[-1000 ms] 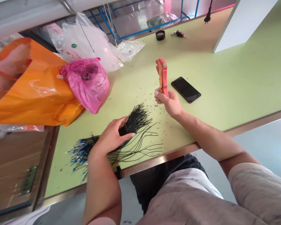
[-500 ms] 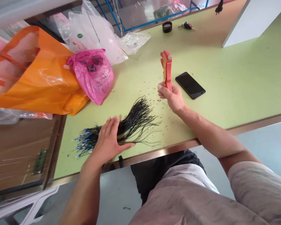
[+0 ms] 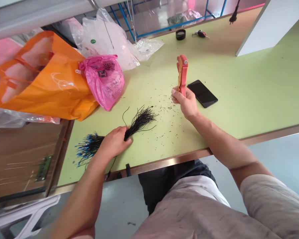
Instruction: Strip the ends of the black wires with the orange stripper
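Observation:
My left hand (image 3: pixel 116 142) is closed around the middle of a bundle of thin black wires (image 3: pixel 141 121) lying on the green tabletop (image 3: pixel 151 151). Blue and silvery tips show at the bundle's left end, while its loose black ends fan out to the right of my fist. One wire curls up apart from the others. In my right hand (image 3: pixel 186 101) is a red and orange hand tool (image 3: pixel 182 74), held upright with its head pointing away from me. Small dark clippings are scattered between my hands.
A black phone (image 3: pixel 202 93) lies just right of my right hand. Orange (image 3: pixel 72 94) and pink (image 3: pixel 106 79) bags stand at the left. Farther back are a black ring (image 3: pixel 180 34), keys (image 3: pixel 201 34) and a white panel (image 3: pixel 266 30).
My left hand has gone from spread fingers over the wires to a closed grip, and the wires are gathered into a tighter bundle. My right hand still holds the tool.

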Motion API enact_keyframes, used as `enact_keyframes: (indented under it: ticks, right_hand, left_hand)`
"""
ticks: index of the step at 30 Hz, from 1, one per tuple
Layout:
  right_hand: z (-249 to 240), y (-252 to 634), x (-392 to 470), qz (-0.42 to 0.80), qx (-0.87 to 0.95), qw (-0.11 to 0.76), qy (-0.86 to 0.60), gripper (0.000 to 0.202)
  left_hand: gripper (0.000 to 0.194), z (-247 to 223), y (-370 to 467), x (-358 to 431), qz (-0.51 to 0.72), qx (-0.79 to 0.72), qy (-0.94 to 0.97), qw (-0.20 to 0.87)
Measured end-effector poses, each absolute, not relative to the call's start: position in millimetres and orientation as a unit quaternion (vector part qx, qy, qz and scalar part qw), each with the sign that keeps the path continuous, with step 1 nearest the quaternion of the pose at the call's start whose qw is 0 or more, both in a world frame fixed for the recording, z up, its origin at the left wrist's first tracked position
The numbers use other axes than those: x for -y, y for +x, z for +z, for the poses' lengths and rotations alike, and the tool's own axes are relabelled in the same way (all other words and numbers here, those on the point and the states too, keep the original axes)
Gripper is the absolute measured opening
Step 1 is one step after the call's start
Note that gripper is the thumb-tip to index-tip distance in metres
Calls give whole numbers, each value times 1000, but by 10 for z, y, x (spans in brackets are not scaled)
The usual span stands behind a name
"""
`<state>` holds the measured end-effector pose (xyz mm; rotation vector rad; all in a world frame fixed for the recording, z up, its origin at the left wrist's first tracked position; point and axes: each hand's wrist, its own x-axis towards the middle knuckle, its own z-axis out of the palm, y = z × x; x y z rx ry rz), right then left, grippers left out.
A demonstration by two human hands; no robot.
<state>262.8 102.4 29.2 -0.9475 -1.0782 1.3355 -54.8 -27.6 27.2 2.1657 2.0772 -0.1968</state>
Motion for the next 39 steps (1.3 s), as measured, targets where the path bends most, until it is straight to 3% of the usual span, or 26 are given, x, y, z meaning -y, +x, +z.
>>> enact_keyframes:
  ticks: [10,17,27,33,39]
  right_hand:
    - [286,2649,-1066,560,452,563,-405,43]
    - [234,2627,-1088,550,459,564,-411,43]
    - [199,2632,-1135,551,458,562,-414,41]
    - [244,2674,-1140,549,452,570,-413,46]
    - [264,2683,-1128,556,442,576,-406,46]
  left_hand:
    - [54,395,-739,338,-85,-632,760,127]
    - [36,504,-615,224,-210,-641,734,73]
    - [32,529,-654,241,-226,-650,724,40]
    - [41,630,-680,258,-261,-681,684,40]
    - [51,689,-794,327,-181,-759,625,19]
